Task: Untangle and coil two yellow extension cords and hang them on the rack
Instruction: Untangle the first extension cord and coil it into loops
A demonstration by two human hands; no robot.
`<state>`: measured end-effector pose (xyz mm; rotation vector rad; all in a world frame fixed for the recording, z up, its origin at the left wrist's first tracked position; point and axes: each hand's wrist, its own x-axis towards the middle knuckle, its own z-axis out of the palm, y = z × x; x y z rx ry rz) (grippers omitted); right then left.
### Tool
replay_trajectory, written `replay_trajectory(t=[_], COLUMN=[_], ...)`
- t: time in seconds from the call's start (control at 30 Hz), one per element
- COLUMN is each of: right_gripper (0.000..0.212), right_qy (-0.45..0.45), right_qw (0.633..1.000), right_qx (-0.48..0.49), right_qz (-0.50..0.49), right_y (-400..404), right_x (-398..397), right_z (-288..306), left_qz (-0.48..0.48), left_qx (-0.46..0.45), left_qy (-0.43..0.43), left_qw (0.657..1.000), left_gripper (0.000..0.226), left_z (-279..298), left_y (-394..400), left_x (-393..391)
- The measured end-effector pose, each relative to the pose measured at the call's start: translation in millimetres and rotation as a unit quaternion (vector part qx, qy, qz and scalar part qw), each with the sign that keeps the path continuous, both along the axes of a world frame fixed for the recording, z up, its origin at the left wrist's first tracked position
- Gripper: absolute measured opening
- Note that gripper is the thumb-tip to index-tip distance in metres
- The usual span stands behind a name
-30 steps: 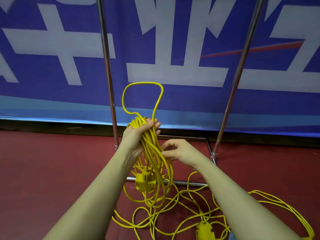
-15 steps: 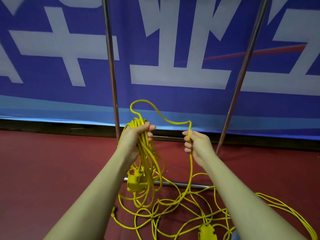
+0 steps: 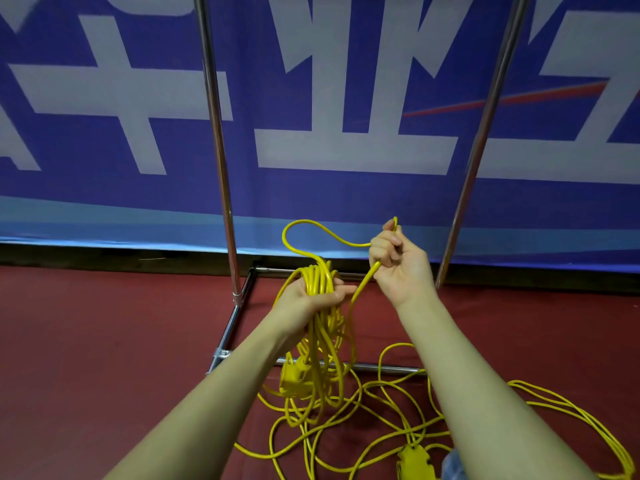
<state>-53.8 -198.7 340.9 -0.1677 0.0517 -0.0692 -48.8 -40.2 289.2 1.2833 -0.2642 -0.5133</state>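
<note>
My left hand (image 3: 308, 297) grips the top of a hanging coil of yellow extension cord (image 3: 323, 344), whose yellow socket block (image 3: 294, 375) dangles below. From the coil a loose loop (image 3: 294, 233) arcs up and across to my right hand (image 3: 398, 263), which holds the strand in a fist, raised above and right of the left hand. The strand runs down from that fist to a tangle of yellow cord (image 3: 381, 427) on the red floor, with a second socket block (image 3: 415, 460) at the bottom. The chrome rack (image 3: 216, 150) stands right behind, its top out of frame.
The rack's base bars (image 3: 381, 368) lie on the red floor (image 3: 104, 341) under the cords; its right upright (image 3: 485, 133) leans in front of a blue and white banner wall (image 3: 346, 150). More yellow cord loops (image 3: 588, 420) trail to the lower right.
My right hand has risen and moved right, drawing the strand up from the floor pile. The loop above the coil has flattened and swung right. My left hand keeps its hold on the coil.
</note>
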Motion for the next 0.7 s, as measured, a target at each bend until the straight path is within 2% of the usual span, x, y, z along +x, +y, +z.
replay_trajectory(t=[0.13,0.23,0.33,0.4,0.47,0.5,0.6,0.63,0.7], right_gripper=[0.036,0.033,0.031,0.033,0.031,0.028,0.016,0.013,0.009], right_qy=[-0.004,0.004,0.024,0.047,0.079,0.095,0.096,0.078,0.043], right_qw=[1.000,1.000,0.996,0.980,0.944,0.915,0.790,0.761,0.739], right_qx=[0.028,0.014,-0.076,-0.184,-0.317,-0.392,-0.604,-0.640,-0.661], right_qz=[-0.006,-0.022,-0.050,-0.052,-0.032,-0.019,0.041,0.072,0.124], right_y=[2,1,-2,-6,-9,-9,-6,-4,0], right_x=[3,6,6,5,2,0,-9,-12,-17], right_z=[3,3,3,0,-7,-12,-29,-33,-36], left_qz=[-0.002,0.033,0.070,0.093,0.105,0.111,0.128,0.134,0.150], left_qx=[0.028,0.019,-0.006,-0.028,-0.062,-0.079,-0.119,-0.130,-0.139], left_qy=[-0.034,-0.041,-0.028,-0.009,0.013,0.021,0.036,0.040,0.041], left_qw=[0.999,0.998,0.997,0.995,0.992,0.990,0.984,0.982,0.978], left_gripper=[0.023,0.023,0.024,0.022,0.017,0.015,0.011,0.010,0.008], left_z=[0,1,3,6,11,14,21,23,26], left_y=[-11,-17,-22,-22,-20,-18,-12,-10,-5], left_x=[-5,-7,-5,-1,3,5,10,12,15])
